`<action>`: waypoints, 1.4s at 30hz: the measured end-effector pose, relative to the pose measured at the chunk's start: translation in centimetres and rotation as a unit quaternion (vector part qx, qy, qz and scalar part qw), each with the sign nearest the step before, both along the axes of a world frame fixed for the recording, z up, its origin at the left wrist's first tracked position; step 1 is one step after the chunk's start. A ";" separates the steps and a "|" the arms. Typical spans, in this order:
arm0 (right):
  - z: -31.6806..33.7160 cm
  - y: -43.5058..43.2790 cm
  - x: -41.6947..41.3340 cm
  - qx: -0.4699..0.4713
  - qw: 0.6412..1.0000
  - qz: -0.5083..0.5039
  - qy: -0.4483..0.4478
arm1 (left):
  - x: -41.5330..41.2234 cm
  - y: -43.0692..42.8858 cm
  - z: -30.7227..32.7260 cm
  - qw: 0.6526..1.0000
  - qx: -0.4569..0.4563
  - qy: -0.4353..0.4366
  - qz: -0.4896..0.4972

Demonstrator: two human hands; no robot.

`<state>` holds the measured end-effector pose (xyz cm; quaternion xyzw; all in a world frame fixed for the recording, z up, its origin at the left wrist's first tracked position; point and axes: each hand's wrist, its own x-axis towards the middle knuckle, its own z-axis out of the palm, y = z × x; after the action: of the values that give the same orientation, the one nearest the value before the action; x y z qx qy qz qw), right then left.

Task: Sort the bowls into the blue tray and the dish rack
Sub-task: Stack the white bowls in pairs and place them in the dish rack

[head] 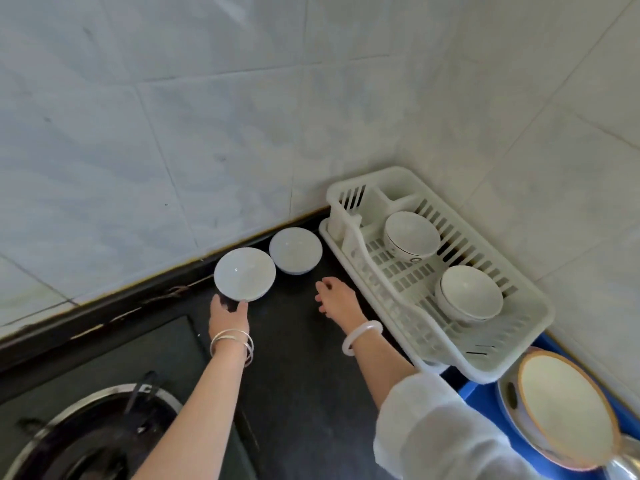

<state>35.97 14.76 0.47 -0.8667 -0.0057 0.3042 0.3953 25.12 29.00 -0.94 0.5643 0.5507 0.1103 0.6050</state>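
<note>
Left hand point(227, 315) curls round the front bowl's point(245, 273) near rim on the tabletop point(294, 368), second bowl point(295, 250) just beside it, right hand point(334, 299) loose and empty beside the dish rack point(519, 358).

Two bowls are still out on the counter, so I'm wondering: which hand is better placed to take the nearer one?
Left. The left hand is at the nearer bowl's front rim; the right hand hovers open beside the dish rack, touching neither bowl.

Left hand point(227, 315) holding bowl point(244, 273), right hand point(334, 299) relaxed beside rack point(408, 317)
</note>
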 end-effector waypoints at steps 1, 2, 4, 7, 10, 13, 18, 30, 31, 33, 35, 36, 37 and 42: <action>-0.3 0.8 0.6 -0.013 1.000 0.009 -0.010 | 0.4 0.5 -0.3 1.000 -0.018 -0.016 0.011; -0.5 1.5 1.2 -0.021 0.999 0.015 -0.018 | 0.7 1.0 -0.6 0.999 -0.027 -0.023 0.021; -0.9 2.8 2.4 -0.021 0.999 0.009 -0.029 | 1.3 1.8 -1.1 0.999 -0.034 -0.026 0.033; -1.6 4.4 3.7 0.015 0.999 -0.050 0.006 | 1.9 2.6 -1.6 0.992 -0.085 -0.068 0.064; -2.0 5.2 4.3 0.110 0.979 -0.138 0.100 | 2.0 2.8 -1.6 0.981 -0.129 -0.108 0.093; -2.1 5.2 4.6 0.155 0.962 -0.191 0.116 | 1.9 3.0 -1.7 0.975 -0.155 -0.126 0.098; 0.0 4.4 3.9 0.230 0.945 -0.220 0.082 | 1.5 3.5 -2.1 0.977 -0.159 -0.129 0.067; 2.0 7.4 0.6 0.090 0.996 -0.024 -0.001 | 0.8 4.4 -1.8 0.958 -0.225 -0.153 0.090; 2.0 7.7 0.5 0.070 0.997 -0.015 -0.012 | 0.8 4.6 -1.8 0.960 -0.219 -0.148 0.089; 1.9 8.2 0.4 0.043 0.999 -0.002 -0.031 | 0.9 4.9 -1.9 0.963 -0.211 -0.140 0.089; 1.9 8.7 0.3 0.017 0.999 0.013 -0.043 | 1.0 5.1 -1.8 0.966 -0.207 -0.131 0.089; 1.9 8.9 0.3 0.004 0.999 0.021 -0.047 | 1.1 5.2 -1.7 0.967 -0.206 -0.126 0.087; 1.9 9.1 0.3 -0.009 0.998 0.027 -0.050 | 1.2 5.2 -1.5 0.967 -0.209 -0.119 0.087; 1.7 9.7 0.5 -0.048 0.996 0.038 -0.059 | 1.4 5.9 -1.3 0.967 -0.220 -0.103 0.079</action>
<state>36.48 24.44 2.18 -0.9003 -0.0471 0.2676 0.3400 26.53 34.90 -2.25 0.3576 0.5389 0.0911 0.7572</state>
